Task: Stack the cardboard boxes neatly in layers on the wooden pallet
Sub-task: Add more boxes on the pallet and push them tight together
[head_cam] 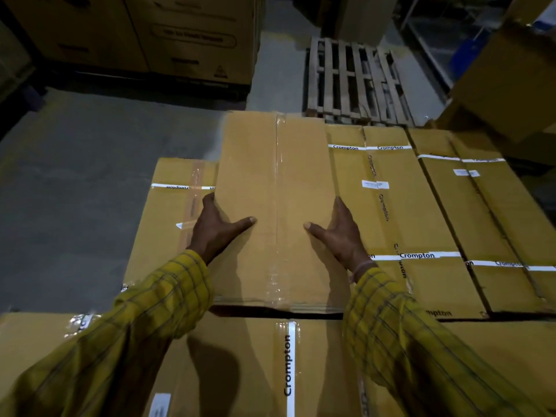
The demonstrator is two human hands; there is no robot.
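Observation:
A long plain cardboard box [276, 188] with clear tape down its middle lies on top of a layer of Crompton boxes [421, 206]. My left hand [218, 228] holds its left edge, fingers over the side and thumb flat on the top. On the right edge my right hand [338, 233] does the same, thumb pointing inward. Another taped Crompton box [255, 365] lies nearest me, below my sleeves. The pallet under the stack is hidden.
An empty wooden pallet [355, 82] lies on the concrete floor beyond the stack. Large cartons [156, 37] stand at the back left, and more cardboard [511, 76] rises at the right. Bare grey floor [90, 176] spreads to the left.

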